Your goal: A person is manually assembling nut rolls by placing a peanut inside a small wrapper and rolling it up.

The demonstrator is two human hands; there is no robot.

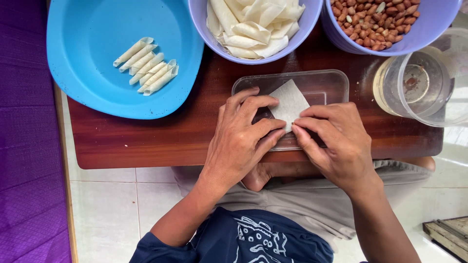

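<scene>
A white square pastry wrapper [291,101] lies corner-up on a clear plastic lid [321,83] on the low wooden table [146,139]. My left hand [241,139] and my right hand [336,141] press on the wrapper's near corner, fingertips meeting and pinching it. What is under the fingers is hidden. A blue plate [92,39] at the left holds several finished white rolls [147,65]. A lilac bowl [204,24] holds a pile of loose wrappers [253,24]. A second lilac bowl [429,29] holds peanuts [375,22].
A clear plastic cup [419,85] with some liquid stands at the table's right end. A purple mat [24,131] lies at the left. White floor tiles [107,199] and my knees are below the table. A dark wooden object [451,236] lies at the lower right.
</scene>
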